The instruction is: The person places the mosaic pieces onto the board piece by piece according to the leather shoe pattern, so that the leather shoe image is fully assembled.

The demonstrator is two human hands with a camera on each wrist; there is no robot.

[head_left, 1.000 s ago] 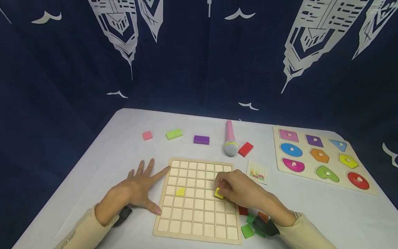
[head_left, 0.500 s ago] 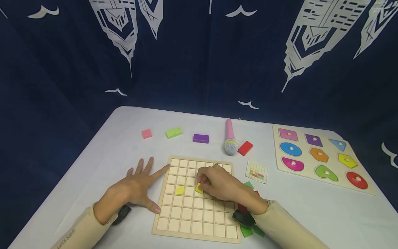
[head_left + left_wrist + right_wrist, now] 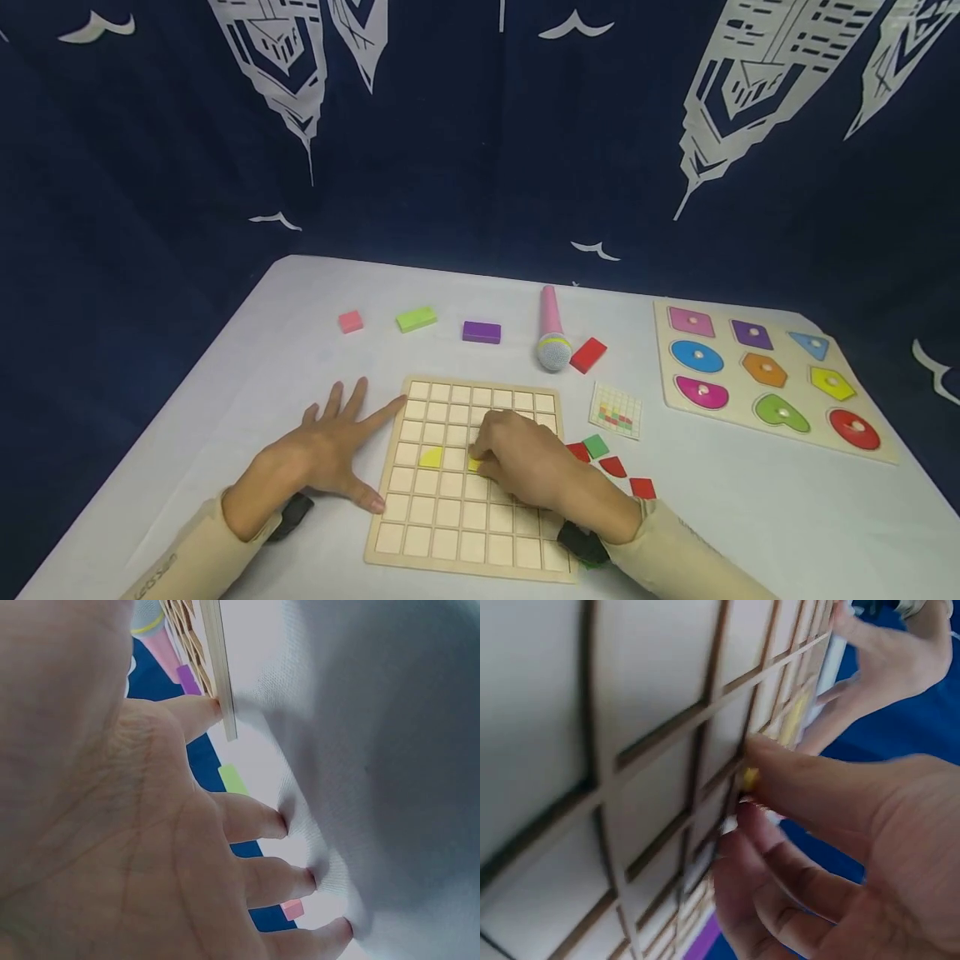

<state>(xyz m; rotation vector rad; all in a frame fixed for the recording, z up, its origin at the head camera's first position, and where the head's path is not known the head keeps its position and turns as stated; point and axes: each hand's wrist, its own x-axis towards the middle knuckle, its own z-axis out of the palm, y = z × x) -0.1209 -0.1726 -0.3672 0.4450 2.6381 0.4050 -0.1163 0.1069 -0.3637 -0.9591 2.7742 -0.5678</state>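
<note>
A wooden grid board (image 3: 450, 542) lies on the white table. One yellow piece (image 3: 431, 457) sits in a cell at its left middle. My right hand (image 3: 487, 454) is over the board and pinches a second yellow piece (image 3: 474, 464), low on the cells just right of the first. In the right wrist view my fingertips (image 3: 765, 817) hold that yellow piece (image 3: 750, 778) against the grid (image 3: 630, 712). My left hand (image 3: 337, 437) lies flat with fingers spread, left of the board. Its index fingertip (image 3: 206, 711) touches the board's edge (image 3: 217, 667).
At the back lie a pink block (image 3: 350, 321), green block (image 3: 416, 317), purple block (image 3: 482, 332), pink microphone (image 3: 552, 333) and red block (image 3: 588, 354). A pattern card (image 3: 617, 411) and loose red and green pieces (image 3: 611, 465) lie right of the board. A shape puzzle (image 3: 765, 400) sits far right.
My right hand has carried the yellow piece leftwards across the board and down to the cells beside the first yellow piece. The left hand has stayed put.
</note>
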